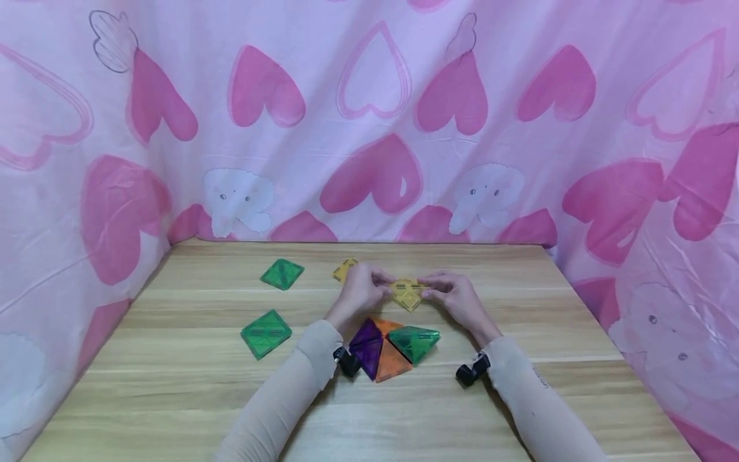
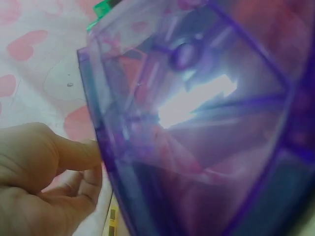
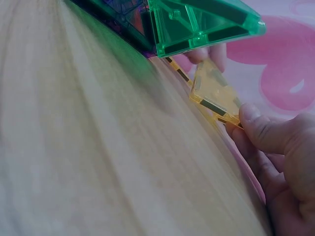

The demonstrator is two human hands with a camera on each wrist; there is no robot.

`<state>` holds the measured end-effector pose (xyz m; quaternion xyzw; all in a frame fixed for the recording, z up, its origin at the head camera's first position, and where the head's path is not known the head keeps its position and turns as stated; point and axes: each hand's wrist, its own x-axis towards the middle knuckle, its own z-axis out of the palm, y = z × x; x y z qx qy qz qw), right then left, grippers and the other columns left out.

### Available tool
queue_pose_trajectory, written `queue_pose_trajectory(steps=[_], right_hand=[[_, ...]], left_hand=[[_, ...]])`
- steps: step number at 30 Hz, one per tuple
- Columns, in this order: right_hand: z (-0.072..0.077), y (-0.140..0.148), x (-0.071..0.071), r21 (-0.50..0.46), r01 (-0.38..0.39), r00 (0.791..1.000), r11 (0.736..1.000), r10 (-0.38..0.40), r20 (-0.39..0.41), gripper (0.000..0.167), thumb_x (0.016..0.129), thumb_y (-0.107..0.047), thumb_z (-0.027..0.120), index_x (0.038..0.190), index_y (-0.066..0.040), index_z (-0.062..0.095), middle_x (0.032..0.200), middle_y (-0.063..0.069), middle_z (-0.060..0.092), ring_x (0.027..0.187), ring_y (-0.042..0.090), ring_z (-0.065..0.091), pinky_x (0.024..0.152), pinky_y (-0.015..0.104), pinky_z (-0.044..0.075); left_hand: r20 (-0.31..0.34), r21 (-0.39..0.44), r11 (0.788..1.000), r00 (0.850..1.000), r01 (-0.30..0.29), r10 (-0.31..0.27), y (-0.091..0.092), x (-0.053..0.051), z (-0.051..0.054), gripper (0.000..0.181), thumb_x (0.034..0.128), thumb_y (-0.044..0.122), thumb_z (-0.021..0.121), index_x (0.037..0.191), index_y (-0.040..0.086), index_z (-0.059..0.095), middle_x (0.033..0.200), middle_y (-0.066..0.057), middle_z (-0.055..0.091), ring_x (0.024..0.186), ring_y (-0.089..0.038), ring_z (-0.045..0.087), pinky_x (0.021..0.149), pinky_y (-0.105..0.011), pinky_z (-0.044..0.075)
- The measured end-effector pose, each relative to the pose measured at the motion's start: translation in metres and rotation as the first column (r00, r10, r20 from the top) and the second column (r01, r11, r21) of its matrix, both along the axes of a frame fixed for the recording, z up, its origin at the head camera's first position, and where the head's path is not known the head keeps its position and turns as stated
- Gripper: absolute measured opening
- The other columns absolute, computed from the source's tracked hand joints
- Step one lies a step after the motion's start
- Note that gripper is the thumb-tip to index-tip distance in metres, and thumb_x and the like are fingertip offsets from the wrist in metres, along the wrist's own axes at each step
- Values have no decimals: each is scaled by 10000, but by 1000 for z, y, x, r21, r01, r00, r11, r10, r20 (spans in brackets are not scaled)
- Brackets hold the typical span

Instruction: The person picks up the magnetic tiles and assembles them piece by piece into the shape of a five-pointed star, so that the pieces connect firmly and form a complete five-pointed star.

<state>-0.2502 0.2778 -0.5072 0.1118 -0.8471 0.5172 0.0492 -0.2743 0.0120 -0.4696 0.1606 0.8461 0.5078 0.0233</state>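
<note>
Pinching one end of the yellow piece [image 1: 408, 295], the right hand [image 1: 456, 296] has its thumb laid over the edge and its fingers beneath, as I read it from the right wrist feed. On the opposite side, the left hand [image 1: 362, 289] holds the other end between thumb and fingers; in its own wrist view I lose the fingertips behind purple plastic. So the yellow piece sits directly between the two hands, tilted in my right wrist feed. Another yellow edge shows behind it there, and I cannot tell whether that is a second tile.

Just beyond the left hand, to its left, I have a yellow tile [image 1: 343, 269] partly covered by the hand. Farther left of that hand lies a green tile [image 1: 282, 274], with a green square [image 1: 266, 333] nearer the wearer, apart from it.

Closer to the wearer than both hands, between the wrists, I see a cluster of purple panels [image 1: 365, 350], orange panels [image 1: 394, 364] and a raised green part [image 1: 414, 344], resting on the wooden table [image 1: 185, 398]. Past the hands hangs a pink heart-patterned curtain [image 1: 314, 147].
</note>
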Motion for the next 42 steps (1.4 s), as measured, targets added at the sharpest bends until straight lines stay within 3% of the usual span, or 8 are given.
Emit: queue_pose_trajectory(steps=[4,8,15,25,29,33,39,42], right_hand=[[0,1,-1,-24,12,1000,1000,-11,4,314,945,-138,899,1252,-100,846,1298,126,760,1245,326,684,990,183,546],[-1,2,-1,-45,19,1000,999,-19,11,287,975,-153,874,1256,-101,847,1306,127,773,1283,322,667,1034,183,504],[-1,3,-3,-72,32,999,997,-30,34,266,990,-176,861,1250,-117,854,1311,101,787,1306,291,666,1048,180,496],[-2,5,-2,-114,34,997,993,-26,75,278,1004,-184,849,1267,-93,839,1305,107,806,1241,189,716,992,181,554],[-1,8,0,-107,27,998,994,-20,65,290,1013,-198,841,1282,-89,833,1320,102,802,1246,155,708,996,174,549],[-3,13,1,-86,26,998,996,-21,58,307,1020,-221,836,1298,-92,829,1340,87,797,1274,134,691,1007,158,533],[-3,15,-1,-96,-10,997,995,17,77,306,1029,-253,827,1300,-111,832,1363,81,788,1310,135,675,1026,163,525],[-1,12,-2,-106,-41,996,994,49,74,291,1040,-227,812,1299,-95,828,1357,101,789,1276,95,686,1017,170,534]], left_hand=[[-98,-46,999,995,19,-24,-1,-2,1,129,916,62,918,1032,117,905,1028,-32,857,935,-152,782,900,-355,642],[-127,-54,998,991,31,-38,-2,-3,1,107,925,82,916,1024,120,905,1064,-33,853,988,-181,794,947,-381,637],[-111,-47,998,993,37,-42,-6,3,2,118,965,113,888,1082,117,895,1063,-19,840,954,-158,780,946,-391,634],[-3,-80,982,985,174,-175,-42,31,9,377,1077,291,776,1394,87,774,1323,-110,784,1155,-282,762,1012,-462,635],[39,-146,953,964,266,-263,-62,44,9,563,1053,385,801,1502,63,688,1427,-144,735,1293,-319,711,1120,-507,577],[35,-263,903,939,340,-343,-74,55,5,727,991,482,852,1555,74,643,1504,-111,682,1399,-313,638,1194,-517,516],[-7,-398,844,919,359,-394,-72,62,5,877,818,519,996,1501,63,689,1456,-86,629,1363,-288,569,1172,-480,515],[-8,-405,842,920,355,-392,-72,64,6,881,801,472,1021,1497,48,689,1412,-74,616,1309,-257,545,1129,-451,530]])
